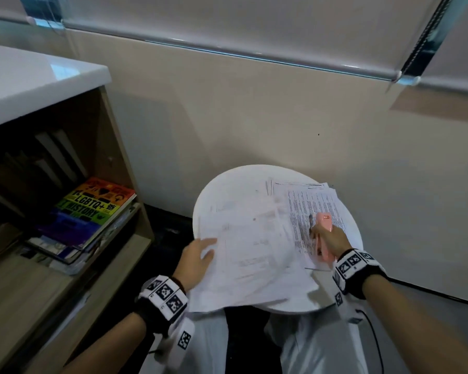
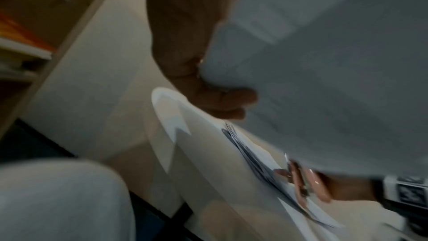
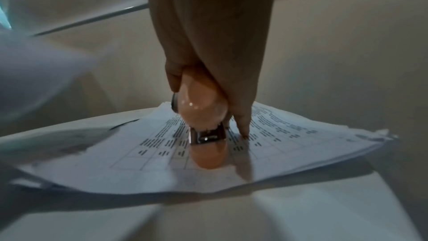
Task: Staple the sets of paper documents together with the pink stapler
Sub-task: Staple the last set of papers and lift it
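Beige wall backs a round white table (image 1: 214, 190) strewn with printed sheets. At 3 o'clock on it, the right hand (image 1: 331, 240) has its fingers wrapped round the pink stapler (image 1: 325, 233), its nose resting on the stack of printed documents (image 1: 312, 201). At 8 o'clock, the left hand (image 1: 197, 261) pinches a lifted, blurred set of papers (image 1: 249, 255), apparently thumb on top.

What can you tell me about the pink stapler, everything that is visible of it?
The pink stapler is small, of glossy pink plastic, with a metal staple channel showing at its front in the right wrist view. A small dark label sits on its top. The right hand grips it from behind. It rests nose-forward on the printed sheets on the round white table, not clamped on any edge.
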`<state>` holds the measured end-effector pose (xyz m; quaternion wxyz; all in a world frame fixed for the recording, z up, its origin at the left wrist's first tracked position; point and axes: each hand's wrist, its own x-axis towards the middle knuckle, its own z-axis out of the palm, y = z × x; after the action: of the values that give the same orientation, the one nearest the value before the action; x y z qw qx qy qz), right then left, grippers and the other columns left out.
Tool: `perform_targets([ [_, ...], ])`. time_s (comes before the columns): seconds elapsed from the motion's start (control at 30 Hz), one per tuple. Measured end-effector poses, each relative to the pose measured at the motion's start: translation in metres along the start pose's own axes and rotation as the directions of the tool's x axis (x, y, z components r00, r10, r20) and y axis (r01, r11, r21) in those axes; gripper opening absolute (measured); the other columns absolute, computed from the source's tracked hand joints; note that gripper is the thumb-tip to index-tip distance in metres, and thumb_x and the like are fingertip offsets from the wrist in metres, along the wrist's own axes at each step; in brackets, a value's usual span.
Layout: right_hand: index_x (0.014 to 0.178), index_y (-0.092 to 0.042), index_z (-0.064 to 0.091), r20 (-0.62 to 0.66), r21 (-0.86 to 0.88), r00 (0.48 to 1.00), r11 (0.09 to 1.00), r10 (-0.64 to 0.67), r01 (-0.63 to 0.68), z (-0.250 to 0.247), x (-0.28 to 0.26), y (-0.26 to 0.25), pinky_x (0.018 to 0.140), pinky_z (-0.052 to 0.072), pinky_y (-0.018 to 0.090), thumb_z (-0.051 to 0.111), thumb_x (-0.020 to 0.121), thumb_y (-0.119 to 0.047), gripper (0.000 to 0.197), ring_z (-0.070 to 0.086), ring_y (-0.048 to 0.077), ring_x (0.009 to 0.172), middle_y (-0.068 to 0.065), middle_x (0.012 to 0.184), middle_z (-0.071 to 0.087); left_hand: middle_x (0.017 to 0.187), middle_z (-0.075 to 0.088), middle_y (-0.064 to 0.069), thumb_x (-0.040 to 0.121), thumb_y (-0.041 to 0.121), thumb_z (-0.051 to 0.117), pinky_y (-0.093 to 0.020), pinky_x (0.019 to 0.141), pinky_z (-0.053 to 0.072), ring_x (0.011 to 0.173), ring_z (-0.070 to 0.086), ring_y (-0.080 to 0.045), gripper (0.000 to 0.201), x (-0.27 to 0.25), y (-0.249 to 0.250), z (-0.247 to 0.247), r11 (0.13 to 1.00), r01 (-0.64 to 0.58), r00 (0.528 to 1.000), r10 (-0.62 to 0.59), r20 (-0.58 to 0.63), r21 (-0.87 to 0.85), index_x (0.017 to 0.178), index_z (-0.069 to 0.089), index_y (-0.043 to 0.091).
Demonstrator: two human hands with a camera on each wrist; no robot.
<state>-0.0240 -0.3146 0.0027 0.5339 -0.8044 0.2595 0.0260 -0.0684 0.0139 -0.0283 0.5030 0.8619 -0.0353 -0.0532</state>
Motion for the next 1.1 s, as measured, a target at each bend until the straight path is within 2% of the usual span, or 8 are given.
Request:
perform_targets([
  [0.17,0.101,-0.009,0.062,-0.193,-0.062,0.946,0.965,-0.261,0.254,0.020,-0.009,-0.025,0.066,0.047,0.029,0.063,0.085,-0.026,0.024,0.058,0.025,0.073,0.014,0.092,0.066,0.132,0.048,-0.013,0.095,0.022,0.052,-0.022,0.104,0.035,0.127,0.047,-0.024,0.041,-0.008,-0.011,0.017,0.960,0.065,0.981,-0.110,0.157,0.271,0.134,0.052,0.007],
  [0.27,0.099,-0.013,0.058,0.010,-0.100,0.939,0.934,-0.344,0.343,0.047,-0.026,-0.046,0.065,0.050,0.032,0.062,0.087,-0.036,0.027,0.059,0.021,0.068,0.004,0.086,0.065,0.128,0.037,-0.008,0.095,0.032,0.050,-0.033,0.101,0.039,0.123,0.037,-0.027,0.035,-0.007,-0.003,0.015,0.848,0.011,0.991,-0.081,0.109,0.530,0.126,0.060,0.019],
  [0.33,0.110,-0.014,0.050,0.207,-0.088,0.942,0.954,-0.264,0.287,0.071,-0.035,-0.058,0.064,0.053,0.034,0.064,0.087,-0.031,0.032,0.064,0.022,0.071,0.007,0.094,0.064,0.127,0.034,-0.004,0.093,0.037,0.051,-0.034,0.099,0.034,0.120,0.031,-0.026,0.028,-0.004,0.006,0.013,0.731,-0.055,0.998,0.017,0.063,0.680,0.112,0.066,0.023],
  [0.47,0.121,-0.013,0.038,0.443,-0.275,0.891,0.931,-0.100,0.241,0.120,-0.046,-0.059,0.065,0.053,0.034,0.059,0.088,-0.019,0.039,0.061,0.024,0.074,0.013,0.102,0.060,0.148,0.027,-0.001,0.088,0.029,0.061,-0.035,0.112,0.025,0.141,0.021,-0.021,0.028,0.011,0.001,0.013,0.764,-0.160,0.983,0.062,0.175,0.625,0.110,0.055,0.014],
  [0.57,0.126,-0.009,0.040,0.445,-0.369,0.882,0.866,-0.153,0.337,0.149,-0.049,-0.051,0.062,0.045,0.028,0.058,0.091,-0.023,0.042,0.058,0.026,0.082,0.016,0.110,0.059,0.156,0.019,-0.003,0.088,0.030,0.063,-0.038,0.117,0.023,0.146,0.017,-0.018,0.056,0.019,-0.006,0.013,0.797,-0.144,0.969,-0.007,0.248,0.587,0.136,0.038,0.013],
  [0.67,0.127,-0.007,0.041,0.402,-0.442,0.897,0.818,-0.186,0.368,0.169,-0.045,-0.044,0.080,0.050,0.038,0.057,0.092,-0.032,0.046,0.060,0.036,0.098,0.020,0.115,0.060,0.159,0.009,-0.004,0.085,0.033,0.066,-0.039,0.119,0.019,0.148,0.010,-0.020,0.079,0.026,-0.008,0.009,0.775,-0.147,0.958,-0.042,0.282,0.615,0.147,0.023,0.010],
  [0.93,0.120,-0.011,0.044,0.344,-0.549,0.905,0.729,-0.249,0.409,0.193,-0.033,-0.047,0.080,0.051,0.043,0.052,0.093,-0.033,0.037,0.061,0.039,0.096,0.020,0.111,0.061,0.153,0.020,-0.011,0.078,0.029,0.075,-0.035,0.117,0.025,0.142,0.020,-0.024,0.074,0.033,-0.011,0.010,0.806,-0.171,0.958,0.003,0.285,0.566,0.137,0.037,0.006],
  [1.1,0.118,-0.018,0.041,0.403,-0.536,0.843,0.655,-0.355,0.532,0.192,-0.031,-0.044,0.071,0.054,0.042,0.051,0.093,-0.044,0.038,0.062,0.034,0.083,0.014,0.098,0.063,0.151,0.024,-0.010,0.076,0.027,0.076,-0.034,0.115,0.030,0.139,0.027,-0.024,0.077,0.035,-0.013,0.011,0.821,-0.178,0.956,0.014,0.292,0.543,0.139,0.036,0.008],
])
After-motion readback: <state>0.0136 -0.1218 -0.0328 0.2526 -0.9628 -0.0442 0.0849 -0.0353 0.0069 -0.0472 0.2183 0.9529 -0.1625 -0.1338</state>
